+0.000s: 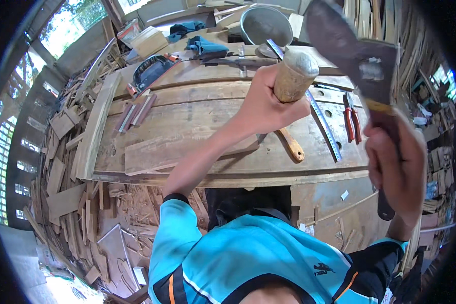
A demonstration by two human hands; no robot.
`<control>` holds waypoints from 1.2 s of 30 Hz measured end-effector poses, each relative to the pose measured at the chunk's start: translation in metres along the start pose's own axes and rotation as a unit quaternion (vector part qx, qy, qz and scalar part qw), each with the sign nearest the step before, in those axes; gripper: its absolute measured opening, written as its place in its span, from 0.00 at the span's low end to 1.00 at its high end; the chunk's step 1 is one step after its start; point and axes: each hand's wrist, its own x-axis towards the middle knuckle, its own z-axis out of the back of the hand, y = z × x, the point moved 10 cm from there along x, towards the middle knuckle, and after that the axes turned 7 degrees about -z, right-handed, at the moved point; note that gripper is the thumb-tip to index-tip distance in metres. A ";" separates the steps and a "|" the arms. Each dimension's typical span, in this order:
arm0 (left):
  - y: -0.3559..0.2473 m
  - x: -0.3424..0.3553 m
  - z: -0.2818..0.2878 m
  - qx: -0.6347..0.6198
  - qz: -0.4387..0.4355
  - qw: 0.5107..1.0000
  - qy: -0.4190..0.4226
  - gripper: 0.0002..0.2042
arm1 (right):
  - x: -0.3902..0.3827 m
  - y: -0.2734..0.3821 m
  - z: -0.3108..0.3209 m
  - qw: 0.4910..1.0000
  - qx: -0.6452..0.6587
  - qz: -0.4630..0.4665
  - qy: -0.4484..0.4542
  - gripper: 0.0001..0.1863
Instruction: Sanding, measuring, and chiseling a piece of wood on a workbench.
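Note:
My left hand [263, 104] is closed around the thick wooden handle of a chisel [295, 76], whose pale worn butt points up. Below that fist a bit of grey metal shows near the end of a flat wooden board [187, 152] lying on the workbench [213, 109]; whether it touches the board I cannot tell. My right hand [397, 162], smeared by motion, grips the dark handle of a hatchet [334, 38]. The hatchet's broad head is raised to the right of the chisel's butt, apart from it. Beside my left hand lies a light wooden handle [291, 144] with a hole in its end.
Red-handled pliers [352, 124] and a blue-edged ruler [323, 126] lie on the right of the bench. At the left are brown wood strips [136, 114] and a black curved-handled tool [154, 73]. Behind stand a bucket [266, 28] and blue cloth [206, 46]. Wood scraps [66, 197] cover the floor.

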 end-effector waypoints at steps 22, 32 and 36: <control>-0.012 -0.003 0.001 0.047 -0.070 0.996 -0.002 0.08 | 0.000 -0.034 -0.022 0.980 0.143 -0.135 0.033 0.09; -0.049 -0.066 0.034 -0.047 -0.186 0.981 -0.018 0.08 | -0.070 -0.174 -0.113 0.846 0.433 -0.304 -0.075 0.09; -0.053 -0.051 0.042 -0.031 -0.145 0.988 -0.044 0.07 | -0.098 -0.200 -0.145 0.775 0.490 -0.387 -0.099 0.10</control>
